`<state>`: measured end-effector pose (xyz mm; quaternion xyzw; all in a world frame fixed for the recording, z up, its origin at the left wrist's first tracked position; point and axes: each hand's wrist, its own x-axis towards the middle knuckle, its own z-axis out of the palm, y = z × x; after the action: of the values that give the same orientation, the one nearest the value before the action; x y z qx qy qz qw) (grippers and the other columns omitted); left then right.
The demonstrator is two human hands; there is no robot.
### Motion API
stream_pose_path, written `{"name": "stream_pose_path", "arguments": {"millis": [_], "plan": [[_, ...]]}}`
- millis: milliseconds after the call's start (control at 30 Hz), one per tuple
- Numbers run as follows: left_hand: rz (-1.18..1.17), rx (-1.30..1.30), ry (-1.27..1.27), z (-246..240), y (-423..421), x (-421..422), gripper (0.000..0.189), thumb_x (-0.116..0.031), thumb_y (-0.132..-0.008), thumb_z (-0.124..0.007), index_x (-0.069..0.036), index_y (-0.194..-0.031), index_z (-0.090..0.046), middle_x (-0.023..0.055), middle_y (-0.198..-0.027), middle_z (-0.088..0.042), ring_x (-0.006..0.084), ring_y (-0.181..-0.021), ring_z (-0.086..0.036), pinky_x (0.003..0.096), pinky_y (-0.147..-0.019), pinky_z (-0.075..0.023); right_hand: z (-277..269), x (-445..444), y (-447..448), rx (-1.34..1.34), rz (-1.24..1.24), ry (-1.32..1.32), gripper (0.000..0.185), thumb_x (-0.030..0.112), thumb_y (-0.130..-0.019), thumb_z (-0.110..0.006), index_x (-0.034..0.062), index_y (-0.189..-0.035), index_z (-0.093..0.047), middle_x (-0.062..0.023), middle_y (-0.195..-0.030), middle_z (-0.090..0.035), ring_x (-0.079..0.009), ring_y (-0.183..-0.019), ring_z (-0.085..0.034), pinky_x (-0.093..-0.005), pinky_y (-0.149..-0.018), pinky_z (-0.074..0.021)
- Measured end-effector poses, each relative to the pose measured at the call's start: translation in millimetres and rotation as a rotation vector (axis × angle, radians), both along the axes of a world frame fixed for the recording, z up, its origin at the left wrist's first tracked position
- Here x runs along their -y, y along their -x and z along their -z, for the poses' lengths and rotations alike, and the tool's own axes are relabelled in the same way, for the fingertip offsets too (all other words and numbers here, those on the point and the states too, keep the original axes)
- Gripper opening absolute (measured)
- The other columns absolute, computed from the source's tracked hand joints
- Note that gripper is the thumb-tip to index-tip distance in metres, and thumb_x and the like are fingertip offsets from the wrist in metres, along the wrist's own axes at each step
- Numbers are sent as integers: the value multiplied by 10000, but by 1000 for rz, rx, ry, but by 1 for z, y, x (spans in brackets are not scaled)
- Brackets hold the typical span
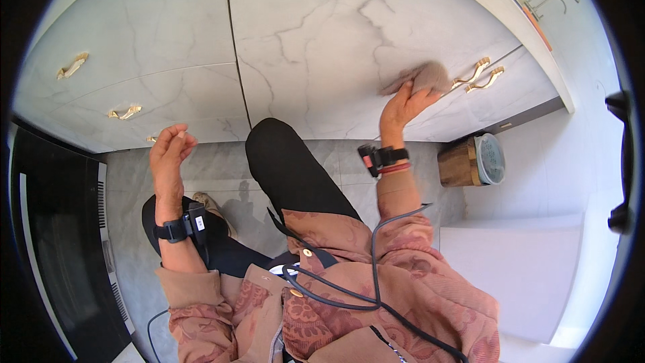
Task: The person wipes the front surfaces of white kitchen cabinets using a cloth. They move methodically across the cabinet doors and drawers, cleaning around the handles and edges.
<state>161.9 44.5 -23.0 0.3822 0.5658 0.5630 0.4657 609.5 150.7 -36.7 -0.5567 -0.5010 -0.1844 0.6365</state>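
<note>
My right hand (401, 111) grips a brown cloth (431, 80) and holds it against the white marble-patterned cabinet door (322, 50). The cloth is bunched and blurred, and it covers part of my fingers. Just to its right is a gold handle (472, 71) on that door, with a second gold handle (486, 80) on the neighbouring door. My left hand (171, 151) hovers before the lower left cabinet front, loosely curled with nothing visible in it. Behind its fingers a small gold handle (151, 138) is mostly hidden.
A black-fronted appliance (55, 242) stands at left. At right, a wood-patterned bin (458, 161) sits on the grey tiled floor (322, 166), near a white box-like surface (509, 272). Faucets (546, 7) rise above the countertop edge (541, 68). A dark cable (375, 262) hangs across my jacket.
</note>
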Motion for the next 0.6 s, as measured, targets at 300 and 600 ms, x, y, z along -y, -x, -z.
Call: {"name": "stream_pose_path", "arguments": {"millis": [300,600], "plan": [[0,-40,31,2,-2,2,231,-168,-966,-579,-31,-1140,-643,16,-906,-671,125,-869,-641,266,-829,-481,63,24,56,-512,-163,203,423,-38,-896,-473,-90,-1311,-411,-268,-1383,-334,-384,-1248,-402,-410,-1080,-333],[0,-49,37,1,-4,2,234,-173,-964,-578,-36,-1142,-645,13,-917,-669,122,-880,-641,276,-835,-491,-81,-21,111,-71,-411,-264,322,-114,-823,-570,-78,-1142,-536,-262,-1504,-318,-434,-1350,-364,-464,-1114,-324]]}}
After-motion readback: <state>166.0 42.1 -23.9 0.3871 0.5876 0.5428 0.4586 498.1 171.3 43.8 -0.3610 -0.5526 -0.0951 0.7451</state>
